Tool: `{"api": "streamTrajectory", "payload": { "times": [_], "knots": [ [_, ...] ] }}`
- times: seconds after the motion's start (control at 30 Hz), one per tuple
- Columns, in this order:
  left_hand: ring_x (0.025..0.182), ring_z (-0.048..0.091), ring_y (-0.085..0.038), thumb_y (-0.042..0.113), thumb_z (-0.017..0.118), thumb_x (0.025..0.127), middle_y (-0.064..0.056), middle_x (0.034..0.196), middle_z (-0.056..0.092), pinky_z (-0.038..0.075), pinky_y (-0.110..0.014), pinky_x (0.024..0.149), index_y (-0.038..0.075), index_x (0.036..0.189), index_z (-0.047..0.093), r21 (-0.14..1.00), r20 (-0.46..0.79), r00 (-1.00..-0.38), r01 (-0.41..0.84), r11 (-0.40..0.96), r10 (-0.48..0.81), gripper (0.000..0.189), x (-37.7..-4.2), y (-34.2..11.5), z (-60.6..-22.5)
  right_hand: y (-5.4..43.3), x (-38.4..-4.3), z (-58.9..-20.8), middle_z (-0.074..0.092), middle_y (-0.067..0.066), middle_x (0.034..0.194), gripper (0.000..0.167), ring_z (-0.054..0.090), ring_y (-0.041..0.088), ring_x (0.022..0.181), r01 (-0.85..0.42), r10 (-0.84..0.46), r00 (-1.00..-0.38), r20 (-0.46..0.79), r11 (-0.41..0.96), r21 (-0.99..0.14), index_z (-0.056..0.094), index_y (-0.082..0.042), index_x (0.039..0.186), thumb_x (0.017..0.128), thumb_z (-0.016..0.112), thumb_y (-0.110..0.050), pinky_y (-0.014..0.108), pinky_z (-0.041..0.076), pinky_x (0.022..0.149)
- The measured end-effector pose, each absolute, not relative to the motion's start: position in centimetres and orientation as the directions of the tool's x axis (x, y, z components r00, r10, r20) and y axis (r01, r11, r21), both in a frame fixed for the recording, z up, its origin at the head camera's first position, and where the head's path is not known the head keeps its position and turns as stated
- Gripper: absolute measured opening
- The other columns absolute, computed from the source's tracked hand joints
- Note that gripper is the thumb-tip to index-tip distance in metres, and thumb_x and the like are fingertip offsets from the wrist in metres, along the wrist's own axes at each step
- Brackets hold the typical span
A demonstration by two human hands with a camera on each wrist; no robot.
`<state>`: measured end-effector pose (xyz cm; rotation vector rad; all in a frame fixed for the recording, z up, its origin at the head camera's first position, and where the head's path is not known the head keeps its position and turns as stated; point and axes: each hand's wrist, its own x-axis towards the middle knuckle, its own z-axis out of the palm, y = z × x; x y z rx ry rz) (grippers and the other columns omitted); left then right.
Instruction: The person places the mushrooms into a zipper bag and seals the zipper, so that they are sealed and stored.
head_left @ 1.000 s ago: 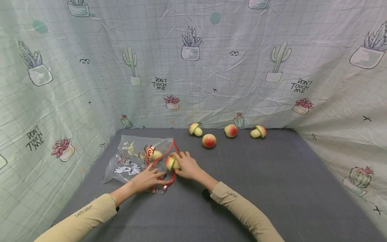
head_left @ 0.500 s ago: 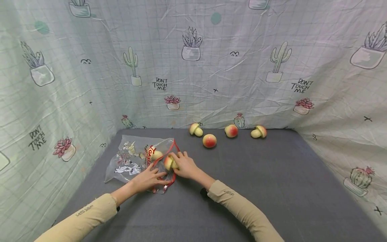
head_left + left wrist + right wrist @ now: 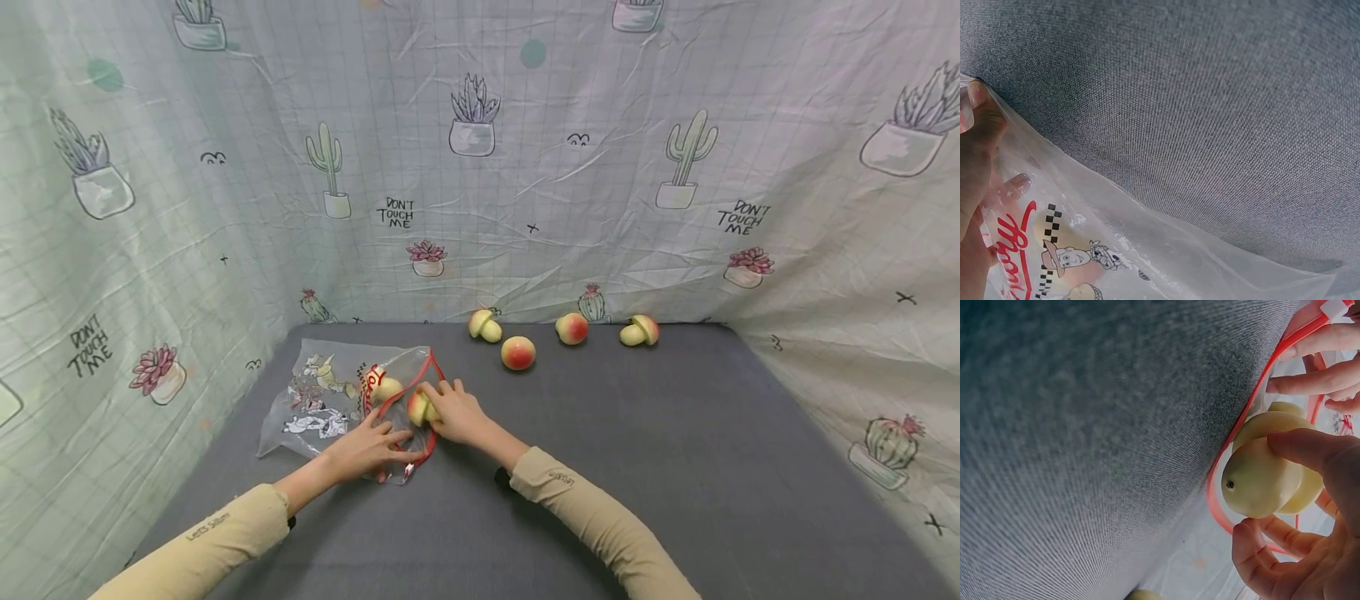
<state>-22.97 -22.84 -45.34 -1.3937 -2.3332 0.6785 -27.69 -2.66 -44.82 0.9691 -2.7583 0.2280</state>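
Note:
A clear plastic zip bag (image 3: pixel 307 433) with cartoon print and a red-edged mouth lies flat at the left of the table. My left hand (image 3: pixel 367 448) holds its mouth apart, fingers in the opening; in the left wrist view the thumb lies at the bag's edge (image 3: pixel 1141 209). Between the thumb and fingertips of my right hand (image 3: pixel 461 415) is a toy mushroom (image 3: pixel 1260 481), yellow with a reddish cap, at the bag's mouth inside the red rim. Another toy mushroom (image 3: pixel 386 389) shows through the plastic, deeper in the bag.
Near the back edge of the grey table (image 3: pixel 637 467) lie several more pieces: a toy mushroom (image 3: pixel 486 326), a red-topped one (image 3: pixel 518 353), another reddish one (image 3: pixel 573 328) and one at the right (image 3: pixel 640 331). A cactus-print curtain (image 3: pixel 540 183) hangs behind and at both sides.
My right hand has shifted slightly left with the toy mushroom, further into the bag's mouth. The left hand stays at the opening, and the head view has tilted up slightly.

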Motion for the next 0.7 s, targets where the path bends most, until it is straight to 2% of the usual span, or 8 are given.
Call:
{"api": "streamTrajectory", "payload": {
  "times": [0.3,0.7],
  "knots": [
    [0.082,0.052,-0.017,0.051,0.061,0.059,0.005,0.118,0.055,0.042,-0.051,0.085,0.043,0.129,0.040,-0.581,0.045,-0.456,0.712,0.395,0.889,0.073,-23.04,-22.90,-45.61,-2.65,-27.68,-44.85,0.054,0.007,0.100,0.051,0.048,0.022,0.083,-0.623,-0.589,-0.772,0.237,0.777,-0.097,0.038,-0.024,0.124,0.080,0.063,-0.024,0.027,0.043,0.052],
    [0.082,0.053,-0.018,0.048,0.059,0.060,0.003,0.117,0.056,0.041,-0.052,0.084,0.040,0.128,0.043,-0.549,0.055,-0.458,0.729,0.410,0.887,0.070,-22.93,-22.74,-45.29,-2.23,-27.84,-44.89,0.052,0.009,0.100,0.054,0.049,0.024,0.078,-0.617,-0.582,-0.784,0.217,0.771,-0.160,0.037,-0.022,0.126,0.079,0.063,-0.016,0.028,0.041,0.053]
  ]
}}
